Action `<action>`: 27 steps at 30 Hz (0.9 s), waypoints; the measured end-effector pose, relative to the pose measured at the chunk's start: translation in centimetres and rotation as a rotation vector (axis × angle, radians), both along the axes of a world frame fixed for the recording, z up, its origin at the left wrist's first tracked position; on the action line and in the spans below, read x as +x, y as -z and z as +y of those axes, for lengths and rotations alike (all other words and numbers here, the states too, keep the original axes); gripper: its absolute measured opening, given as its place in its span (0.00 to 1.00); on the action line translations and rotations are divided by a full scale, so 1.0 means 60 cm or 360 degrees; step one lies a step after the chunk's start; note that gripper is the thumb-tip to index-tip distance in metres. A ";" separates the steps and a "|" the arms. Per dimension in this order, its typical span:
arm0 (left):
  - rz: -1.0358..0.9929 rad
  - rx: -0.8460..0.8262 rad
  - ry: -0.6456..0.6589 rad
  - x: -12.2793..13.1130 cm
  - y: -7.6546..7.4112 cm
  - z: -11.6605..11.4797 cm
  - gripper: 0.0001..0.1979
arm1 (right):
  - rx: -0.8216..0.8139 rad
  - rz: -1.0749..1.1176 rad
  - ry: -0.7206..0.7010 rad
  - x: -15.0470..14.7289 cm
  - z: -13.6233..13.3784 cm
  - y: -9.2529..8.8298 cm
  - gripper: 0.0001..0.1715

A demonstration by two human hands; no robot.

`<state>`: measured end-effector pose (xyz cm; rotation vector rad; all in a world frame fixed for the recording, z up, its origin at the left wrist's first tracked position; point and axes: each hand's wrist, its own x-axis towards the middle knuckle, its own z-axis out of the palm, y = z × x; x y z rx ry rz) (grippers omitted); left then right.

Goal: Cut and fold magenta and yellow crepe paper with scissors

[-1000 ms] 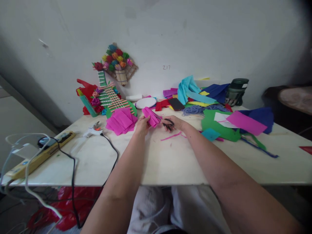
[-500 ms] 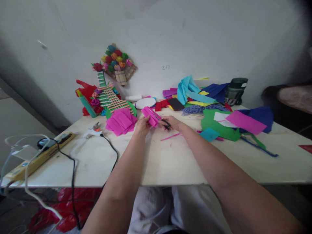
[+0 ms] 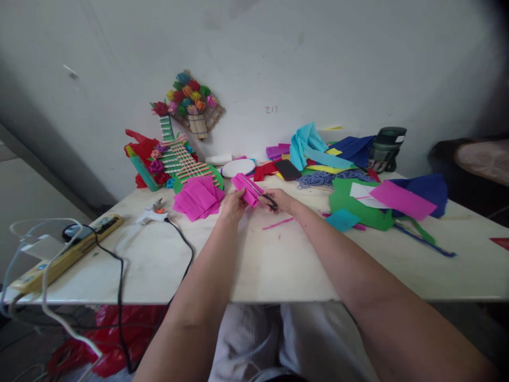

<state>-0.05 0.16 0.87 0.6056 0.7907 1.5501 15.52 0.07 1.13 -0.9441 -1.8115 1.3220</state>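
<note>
The left hand [image 3: 235, 203] has its fingers pinched on pink paper [image 3: 250, 196], mid-table [image 3: 278, 270], right of the pink stack [image 3: 198, 198]. The right hand [image 3: 283, 200] is wrapped round scissors [image 3: 271, 203]; exact finger placement is unclear. The paper appears light, soft, easily torn: best gripped at its near-left edge.

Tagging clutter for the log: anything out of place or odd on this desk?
Mostly the left: a black cord from the white tool droops over the front edge of the table, looking easy to snag. Also, a thin pink strip lies loose near the right hand, apart from the pink stack; probably just an offcut.
</note>
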 end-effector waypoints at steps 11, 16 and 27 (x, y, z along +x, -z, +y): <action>-0.0010 0.0015 -0.0010 -0.003 0.007 0.008 0.07 | -0.0008 0.0077 0.0056 -0.005 0.013 0.010 0.14; 0.0034 0.0002 -0.0017 -0.002 0.007 0.006 0.05 | -0.0035 -0.0013 0.0048 -0.001 0.003 0.002 0.16; 0.0015 -0.0037 -0.0028 0.001 0.003 0.003 0.06 | -0.0032 -0.0124 -0.0059 0.009 0.006 0.005 0.21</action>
